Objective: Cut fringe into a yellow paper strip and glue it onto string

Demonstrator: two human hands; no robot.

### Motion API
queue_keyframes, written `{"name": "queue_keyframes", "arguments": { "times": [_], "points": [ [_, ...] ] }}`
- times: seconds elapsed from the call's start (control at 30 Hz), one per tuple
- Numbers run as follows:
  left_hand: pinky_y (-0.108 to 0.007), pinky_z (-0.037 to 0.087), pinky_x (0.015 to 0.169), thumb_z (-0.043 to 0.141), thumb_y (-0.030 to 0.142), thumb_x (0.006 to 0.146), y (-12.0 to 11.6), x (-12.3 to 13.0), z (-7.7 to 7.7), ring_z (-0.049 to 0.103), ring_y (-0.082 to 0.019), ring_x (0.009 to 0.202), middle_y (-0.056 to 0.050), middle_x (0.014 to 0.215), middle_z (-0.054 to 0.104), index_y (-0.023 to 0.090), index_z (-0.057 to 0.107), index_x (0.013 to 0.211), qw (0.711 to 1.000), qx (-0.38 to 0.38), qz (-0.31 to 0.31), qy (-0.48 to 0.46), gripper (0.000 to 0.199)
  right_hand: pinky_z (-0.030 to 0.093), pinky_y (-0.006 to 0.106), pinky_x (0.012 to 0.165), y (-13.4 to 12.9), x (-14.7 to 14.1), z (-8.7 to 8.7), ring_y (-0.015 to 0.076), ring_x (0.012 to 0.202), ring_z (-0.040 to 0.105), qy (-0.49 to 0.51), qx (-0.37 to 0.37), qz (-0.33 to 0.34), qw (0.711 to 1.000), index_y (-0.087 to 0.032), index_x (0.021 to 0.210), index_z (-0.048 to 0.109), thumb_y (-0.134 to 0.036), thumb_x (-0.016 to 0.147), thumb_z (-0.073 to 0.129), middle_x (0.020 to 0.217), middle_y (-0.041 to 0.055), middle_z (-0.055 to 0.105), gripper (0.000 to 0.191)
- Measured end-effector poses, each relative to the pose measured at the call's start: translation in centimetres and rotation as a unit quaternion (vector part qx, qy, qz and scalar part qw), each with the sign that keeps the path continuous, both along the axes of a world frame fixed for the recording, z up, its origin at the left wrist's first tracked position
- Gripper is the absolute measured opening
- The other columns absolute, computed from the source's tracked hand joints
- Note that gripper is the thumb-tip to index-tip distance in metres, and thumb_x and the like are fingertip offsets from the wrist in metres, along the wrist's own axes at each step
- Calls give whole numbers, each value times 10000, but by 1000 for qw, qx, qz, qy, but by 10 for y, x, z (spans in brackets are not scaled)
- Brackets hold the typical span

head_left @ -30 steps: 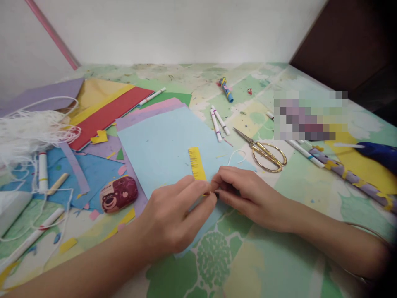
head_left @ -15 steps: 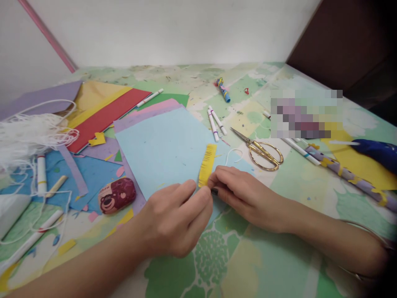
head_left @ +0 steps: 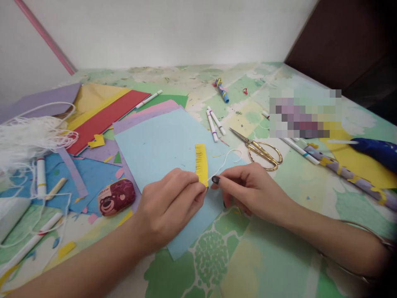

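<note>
My left hand (head_left: 173, 205) pinches the lower end of a yellow fringed paper strip (head_left: 201, 161), which stands up from the fingers with its cuts facing left. A thin white string (head_left: 231, 152) meets the strip's lower right edge and curls away to the right. Close by on the right, my right hand (head_left: 249, 188) has its thumb and index tips together beside that string. Whether the string lies between those tips is hidden. Under both hands is a light blue paper sheet (head_left: 158, 145). Gold-handled scissors (head_left: 263, 154) lie just beyond my right hand.
White markers (head_left: 212, 124) and a small decorated blue tube (head_left: 222, 93) lie farther back. At left are a bear-printed case (head_left: 116, 198), a tangle of white string (head_left: 34, 136) and coloured paper (head_left: 108, 120). A decorated purple roll (head_left: 344, 169) and a blue object (head_left: 378, 150) lie at right.
The yellow strip has shifted left and turned so its fringe side shows more. My right fingers have drawn back from it, and more of the white string shows between strip and right hand.
</note>
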State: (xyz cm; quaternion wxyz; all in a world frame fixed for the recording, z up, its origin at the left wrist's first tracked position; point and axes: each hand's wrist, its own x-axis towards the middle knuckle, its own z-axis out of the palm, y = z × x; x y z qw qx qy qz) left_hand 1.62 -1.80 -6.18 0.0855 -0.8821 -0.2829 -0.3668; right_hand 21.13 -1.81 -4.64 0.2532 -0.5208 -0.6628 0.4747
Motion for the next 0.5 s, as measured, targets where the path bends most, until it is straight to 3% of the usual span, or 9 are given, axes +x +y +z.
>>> {"name": "queue_keyframes", "arguments": {
  "times": [0.07,0.13,0.33,0.5],
  "points": [
    [-284,460,520,650,88,748,-3,-1,2,560,-157,637,-77,754,648,109,621,848,999,37,-2,21,106,254,177,322,0,-2,2,38,316,366,49,-105,12,993,-151,621,598,-344,862,474,494,-14,554,333],
    [-296,460,499,613,104,783,-6,-2,3,574,-170,641,-98,793,666,96,626,886,998,47,-3,45,104,234,169,301,0,-3,3,30,303,363,107,-162,12,981,-153,689,616,-348,841,506,555,-4,599,270],
    [-297,457,480,564,112,804,-3,-5,0,577,-185,661,-114,845,663,88,627,937,992,76,-74,63,149,279,148,356,0,-5,-1,29,372,380,231,-170,-21,958,-157,685,587,-139,739,574,516,-50,519,58],
    [-268,507,630,676,89,715,-6,4,6,588,-148,736,-72,890,628,146,593,827,996,-1,30,-79,151,382,154,445,2,-3,-3,61,488,531,334,-180,-53,924,-151,766,618,-173,738,641,614,-9,613,42]
  ]
}}
